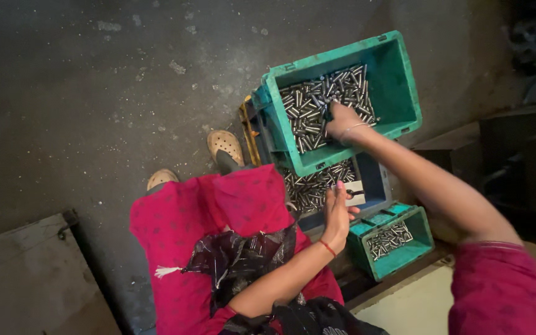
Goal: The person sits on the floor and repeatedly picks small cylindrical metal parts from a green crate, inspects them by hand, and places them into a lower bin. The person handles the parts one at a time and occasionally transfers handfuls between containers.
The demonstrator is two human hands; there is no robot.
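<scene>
My right hand [342, 121] reaches into a large green crate [398, 68] and its fingers curl down into a heap of short shiny metal pins [308, 108]. My left hand [337, 214], with a red thread at the wrist, holds a small pale block with a dark slot [356, 193] over a blue crate [376, 177]. More of the same pins [311, 186] lie in that blue crate, under the green one. The fingertips of my right hand are hidden among the pins.
A smaller green crate [420, 239] with some pins sits at my right, beside a pale board [404, 304]. My lap in pink cloth [206, 217] and my sandalled feet [224, 146] are on a dark concrete floor [94, 93]. A grey board [26, 279] lies at the lower left.
</scene>
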